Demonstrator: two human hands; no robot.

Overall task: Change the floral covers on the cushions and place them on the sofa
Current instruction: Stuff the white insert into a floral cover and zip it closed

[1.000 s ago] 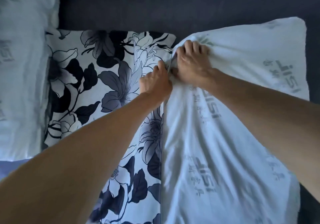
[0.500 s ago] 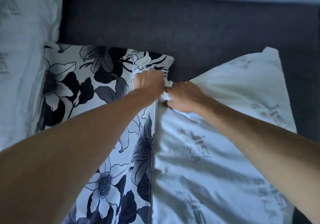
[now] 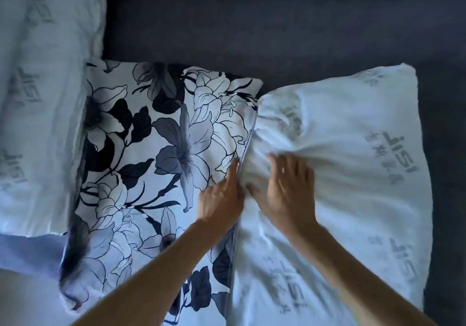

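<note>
Head view: a cushion (image 3: 340, 174) in a white inner case with grey lettering lies on the dark sofa (image 3: 277, 35), half drawn out of a black-and-white floral cover (image 3: 156, 154) that spreads flat toward 9 o'clock of it. The cover's open edge runs as a nearly straight line from about 12 o'clock of the hands down to the bottom of the frame, with white fabric bunched in folds against it.

The left hand (image 3: 219, 199) sits on the cover side of that edge, its fingers curled and pinching the hem, forefinger laid along it. The right hand (image 3: 287, 189) lies just beside it on the cushion side, fingers spread fairly straight and pressing into the creased white cloth; it is motion-blurred, so finer detail cannot be told. The two hands nearly touch across the edge.

A second white cushion (image 3: 42, 98) lies at 9 o'clock, touching the cover's far edge. Bare sofa shows in a wide band at 12 o'clock and a narrow strip at 3 o'clock beside the cushion's outer edge.
</note>
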